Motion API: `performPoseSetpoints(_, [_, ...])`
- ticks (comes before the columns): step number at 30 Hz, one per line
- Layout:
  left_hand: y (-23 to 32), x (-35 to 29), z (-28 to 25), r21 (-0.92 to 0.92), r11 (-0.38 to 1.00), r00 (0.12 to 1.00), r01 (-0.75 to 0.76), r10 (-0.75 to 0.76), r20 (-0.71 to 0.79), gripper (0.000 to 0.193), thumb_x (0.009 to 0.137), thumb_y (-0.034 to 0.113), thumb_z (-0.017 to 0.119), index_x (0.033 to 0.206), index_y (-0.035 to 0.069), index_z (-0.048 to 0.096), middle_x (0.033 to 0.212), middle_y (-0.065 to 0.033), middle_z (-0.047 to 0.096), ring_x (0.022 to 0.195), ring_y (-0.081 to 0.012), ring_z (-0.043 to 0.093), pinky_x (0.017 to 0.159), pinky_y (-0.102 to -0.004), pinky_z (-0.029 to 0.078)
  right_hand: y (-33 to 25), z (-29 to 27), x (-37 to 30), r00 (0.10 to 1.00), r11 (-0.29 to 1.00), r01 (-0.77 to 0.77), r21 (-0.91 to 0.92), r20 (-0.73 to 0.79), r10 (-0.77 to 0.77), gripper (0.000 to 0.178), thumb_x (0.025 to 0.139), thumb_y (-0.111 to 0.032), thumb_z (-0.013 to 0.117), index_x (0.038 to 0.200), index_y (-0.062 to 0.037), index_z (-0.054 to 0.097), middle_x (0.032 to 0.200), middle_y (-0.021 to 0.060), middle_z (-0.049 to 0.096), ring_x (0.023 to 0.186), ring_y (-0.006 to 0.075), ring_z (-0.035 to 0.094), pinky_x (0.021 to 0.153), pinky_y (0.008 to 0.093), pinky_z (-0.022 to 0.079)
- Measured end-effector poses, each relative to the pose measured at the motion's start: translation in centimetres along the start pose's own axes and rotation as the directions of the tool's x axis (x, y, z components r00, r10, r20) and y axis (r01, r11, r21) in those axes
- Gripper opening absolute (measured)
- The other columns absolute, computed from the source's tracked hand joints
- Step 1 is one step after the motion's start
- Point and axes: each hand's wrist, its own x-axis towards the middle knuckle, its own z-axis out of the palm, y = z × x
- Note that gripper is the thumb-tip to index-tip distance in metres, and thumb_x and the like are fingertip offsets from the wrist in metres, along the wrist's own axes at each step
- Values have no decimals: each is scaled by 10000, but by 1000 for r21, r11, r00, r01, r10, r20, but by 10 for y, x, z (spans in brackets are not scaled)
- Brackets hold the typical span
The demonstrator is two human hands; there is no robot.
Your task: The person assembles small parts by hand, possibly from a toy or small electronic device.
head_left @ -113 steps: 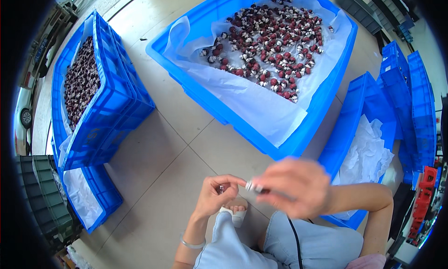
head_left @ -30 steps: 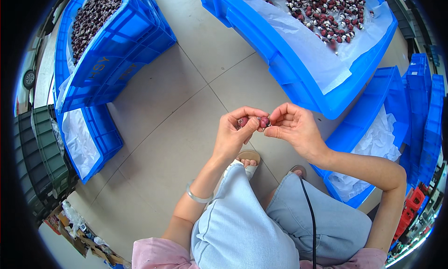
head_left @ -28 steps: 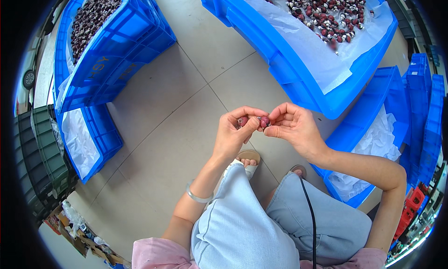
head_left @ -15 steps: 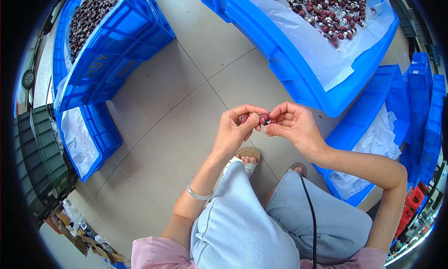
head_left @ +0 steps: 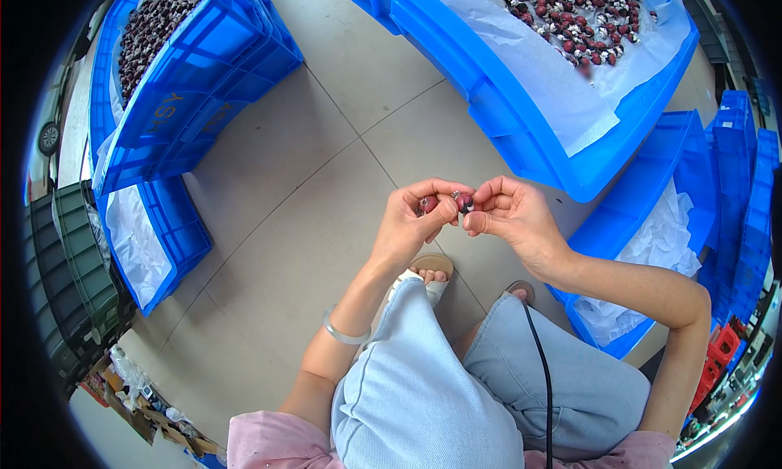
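Note:
In front of my knees, my left hand (head_left: pixel 405 227) pinches a small, round, dark-red piece with white and black parts (head_left: pixel 463 202) between thumb and fingers. A second dark-red round piece (head_left: pixel 428 203) is tucked in the curl of the same hand. My right hand (head_left: pixel 520 222) meets it from the right, its thumb and bent fingers closed at the piece's right edge. Many similar pieces (head_left: pixel 570 29) lie on white paper (head_left: pixel 562 103) in the large blue crate (head_left: pixel 521 135) ahead on the right.
At the left, stacked blue crates (head_left: pixel 191 115) hold more dark-red pieces (head_left: pixel 159 33); a lower crate has white paper (head_left: pixel 140 245). Another paper-lined blue crate (head_left: pixel 692 155) stands by my right forearm. A black cable (head_left: pixel 544 371) hangs over my lap. Grey tiles (head_left: pixel 269 225) make up the floor.
The pinched piece has turned slightly between my fingertips, showing more of its red and white sides. Both hands stay in nearly the same place.

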Motion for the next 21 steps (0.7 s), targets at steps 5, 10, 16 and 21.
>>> performPoseSetpoints(5, [0,1,3,37,999,1000,-1,2,-22,179,864,70,615,1026,6,656,702,9,599,590,-20,496,505,-176,387,3,-2,1,1000,1000,-7,15,-4,8,221,800,-12,688,944,-1,521,877,101,635,805,139,637,756,253,530])
performPoseSetpoints(10, [4,1,10,73,994,996,-77,80,-44,169,860,41,620,1014,-20,650,758,-40,643,667,-78,584,638,-222,504,4,-4,2,1000,999,-25,23,8,25,228,789,3,692,946,-9,527,902,93,634,842,135,637,786,250,526])
performPoseSetpoints(16, [2,1,10,130,983,989,-130,138,-54,154,852,58,627,986,-9,660,711,-4,592,610,-48,499,552,-195,403,4,-3,2,1000,1000,-23,3,-6,23,221,788,20,682,956,12,538,927,100,634,874,141,633,801,247,525])
performPoseSetpoints(21, [-2,1,11,138,975,981,-172,182,-68,150,864,92,611,982,12,660,629,60,512,516,-8,392,451,-167,304,3,-2,3,999,999,-31,21,17,31,218,793,16,678,953,8,530,909,98,636,856,140,638,799,250,527])
